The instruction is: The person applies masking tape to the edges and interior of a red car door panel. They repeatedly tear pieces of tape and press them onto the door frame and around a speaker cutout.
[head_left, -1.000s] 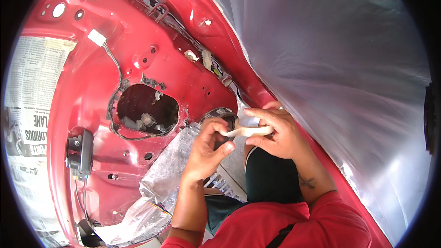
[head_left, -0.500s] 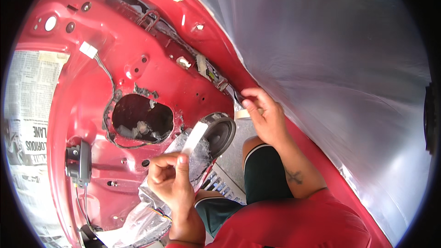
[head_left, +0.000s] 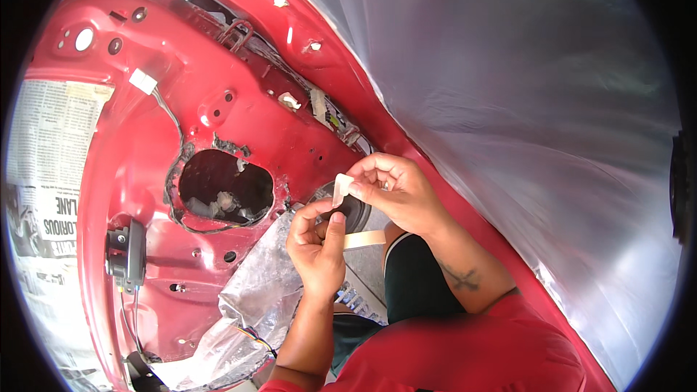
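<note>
In front of the red car door panel (head_left: 250,127), both my hands are pinching a short strip of pale tape (head_left: 340,187). My right hand (head_left: 392,187) grips its upper end between thumb and fingertips. At the strip's lower end are the closed fingers of my left hand (head_left: 317,250). A beige band (head_left: 364,239), which looks like a tape roll seen edge-on, sits against the left hand's thumb side; how it is held is hidden. Behind the hands, a round black speaker (head_left: 356,212) is partly covered.
A rough-edged oval opening (head_left: 221,189) lies left of my hands. Clear plastic sheeting (head_left: 254,287) hangs low on the panel beside loose wires (head_left: 254,337). A black door-handle part (head_left: 127,254) and newspaper (head_left: 54,138) are at left. Grey plastic sheeting (head_left: 523,116) covers the right side.
My left hand has moved up and right with the tape strip. My right hand has come away from the door edge and taken hold of the strip's upper end. The beige band is lower.
</note>
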Demonstrator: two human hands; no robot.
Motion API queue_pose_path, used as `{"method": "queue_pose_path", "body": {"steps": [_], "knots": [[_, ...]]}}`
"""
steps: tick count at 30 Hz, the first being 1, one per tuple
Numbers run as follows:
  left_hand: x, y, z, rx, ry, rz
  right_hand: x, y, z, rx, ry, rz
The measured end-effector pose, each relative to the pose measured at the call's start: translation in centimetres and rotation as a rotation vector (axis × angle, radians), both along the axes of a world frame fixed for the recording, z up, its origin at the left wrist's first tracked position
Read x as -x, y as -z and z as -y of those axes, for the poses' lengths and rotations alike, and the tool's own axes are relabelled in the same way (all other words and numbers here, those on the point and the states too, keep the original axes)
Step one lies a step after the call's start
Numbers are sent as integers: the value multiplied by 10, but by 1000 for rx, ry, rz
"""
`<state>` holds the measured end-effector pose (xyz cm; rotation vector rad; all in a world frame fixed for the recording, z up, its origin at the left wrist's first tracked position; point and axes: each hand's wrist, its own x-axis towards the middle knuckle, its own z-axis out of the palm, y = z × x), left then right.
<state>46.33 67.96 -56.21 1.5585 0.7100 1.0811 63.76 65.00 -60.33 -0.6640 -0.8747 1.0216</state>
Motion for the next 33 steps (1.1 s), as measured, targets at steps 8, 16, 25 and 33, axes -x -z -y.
{"method": "queue_pose_path", "body": {"steps": [8,16,25,33], "knots": [[-9,5,-2,26,-15,-16,-6,-1,-2,13,-24,-85],[-24,-2,3,56,-3,-116,-14,17,-53,-65,205,-260],[-5,16,0,158,10,-205,-43,46,-161,168,424,50],[4,25,1,173,-13,-184,-36,49,-175,170,495,249]]}}
